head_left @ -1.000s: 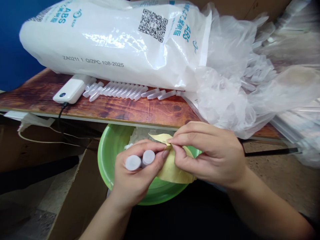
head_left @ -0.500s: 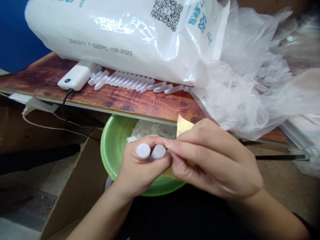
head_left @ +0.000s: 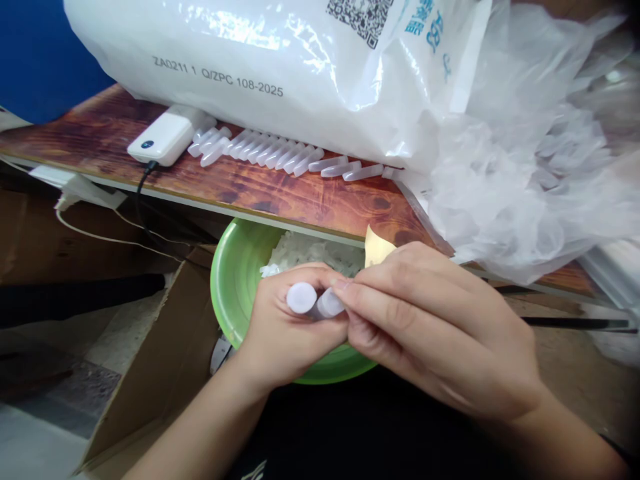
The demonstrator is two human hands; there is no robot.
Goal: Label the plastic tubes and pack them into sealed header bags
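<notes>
In the head view, the left hand [head_left: 277, 330] curls around two pale cylinders, a nearer-to-the-wrist one [head_left: 301, 297] on the left and a second one [head_left: 329, 304] beside it; their round ends face up between thumb and forefinger. The right hand [head_left: 445, 327] comes in from the right with its fingers bunched, the fingertips touching the end of the second cylinder and covering its right side. Whether they pinch that end or something behind it, one cannot tell. A yellow sheet [head_left: 379, 249] pokes up behind the right hand, which hides the rest.

Below the hands sits a green basin [head_left: 223, 273] with translucent white pieces [head_left: 315, 249] in it; the hands block much of it, and the edge of the wood-patterned table [head_left: 335, 203] cuts across its far side. On the table, a row of small translucent tubes [head_left: 280, 153] runs from a white device [head_left: 165, 137] with a black cable [head_left: 140, 193] toward crumpled clear plastic bags [head_left: 500, 200]. A large printed white bag [head_left: 240, 53] lies just behind the row. At lower left, a cardboard box [head_left: 160, 360] stands beside the basin.
</notes>
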